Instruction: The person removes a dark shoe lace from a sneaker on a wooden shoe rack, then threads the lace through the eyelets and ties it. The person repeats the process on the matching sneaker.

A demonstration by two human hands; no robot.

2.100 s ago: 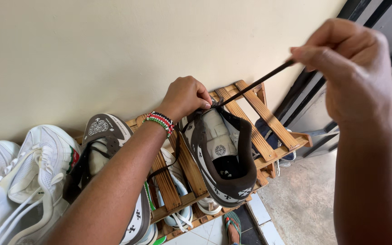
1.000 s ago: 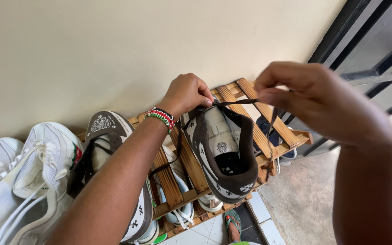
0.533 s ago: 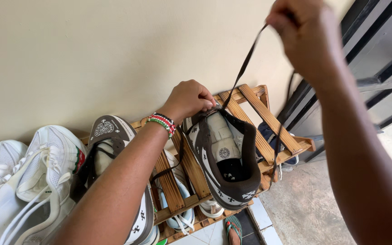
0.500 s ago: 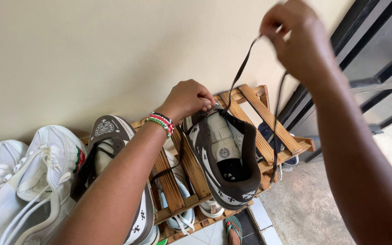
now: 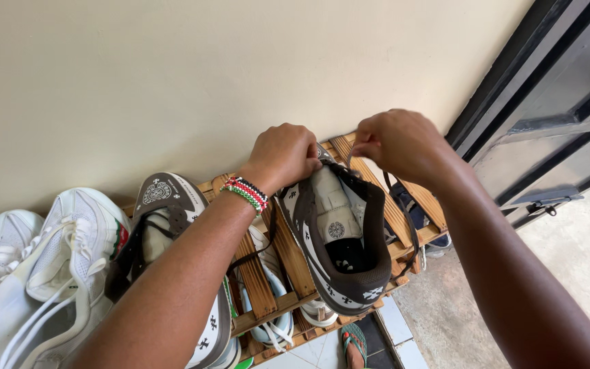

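Both hands at the toe of a brown shoe

Left hand (image 5: 283, 154) fingers grip the far end of the brown shoe (image 5: 339, 236); right hand (image 5: 394, 142) fingers pinch its dark lace (image 5: 410, 229). The shoe rests on a wooden rack (image 5: 257, 283), white sneakers (image 5: 49, 266) to the left.

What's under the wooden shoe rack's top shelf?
Under the top shelf of the wooden rack, white sneakers with laces peek between the slats. The brown shoe and the arms hide the rest.
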